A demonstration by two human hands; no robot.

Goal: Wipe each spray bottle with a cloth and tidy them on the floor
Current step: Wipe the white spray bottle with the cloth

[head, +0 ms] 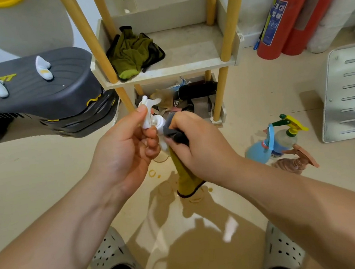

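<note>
My left hand (126, 147) grips the white trigger head of a spray bottle (150, 113), held up in front of me. My right hand (198, 145) holds a grey and olive-yellow cloth (184, 173) against the bottle's neck, and the cloth's tail hangs down from my fist. The bottle's body is mostly hidden behind my fingers and the cloth. On the floor to the right stand a blue spray bottle (258, 152), a clear one with a yellow and green trigger (289, 130), and a brown one (296, 161) lying low.
A shelf unit with yellow posts (224, 28) stands ahead, an olive cloth (135, 52) on its shelf and clutter below. Two red fire extinguishers (287, 13) stand at the back right, a white slotted panel (350, 93) at right, a grey machine (32, 89) at left.
</note>
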